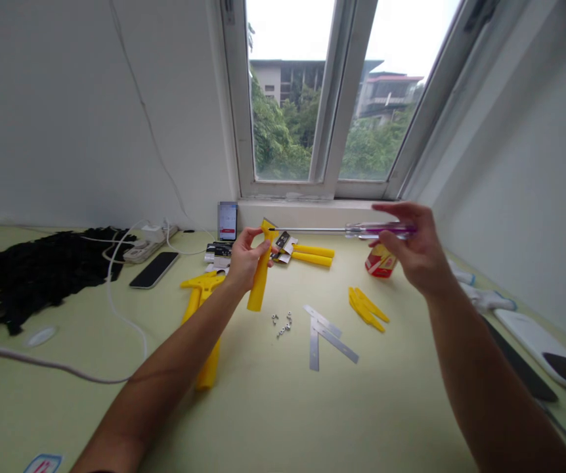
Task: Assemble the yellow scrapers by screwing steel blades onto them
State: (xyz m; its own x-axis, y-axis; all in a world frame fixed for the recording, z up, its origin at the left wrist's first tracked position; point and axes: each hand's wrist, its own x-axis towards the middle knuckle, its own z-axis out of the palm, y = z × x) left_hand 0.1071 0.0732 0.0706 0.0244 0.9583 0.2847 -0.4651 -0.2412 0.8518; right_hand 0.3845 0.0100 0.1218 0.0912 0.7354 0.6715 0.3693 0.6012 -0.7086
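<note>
My left hand (243, 261) is closed around a yellow plastic scraper (259, 289), holding it upright above the table. My right hand (418, 253) grips a screwdriver (359, 230) by its clear and purple handle, fingers partly raised. The long shaft lies level, its tip at the scraper's head; whether it sits in a screw is too small to tell. Below lie small metal fasteners (285, 323), flat metal blades (314, 348) and slim yellow plastic pieces (366, 309). More yellow scraper handles (208, 371) lie by my left forearm.
Behind my hands are yellow-handled scrapers (315, 255) with card labels and a red-yellow container (380, 263). Leftward are a phone (155, 270), a propped phone (227, 221), a power strip (148, 246), a loose white cable (110, 289) and a black heap (46, 269). White gloves (490, 299) lie right.
</note>
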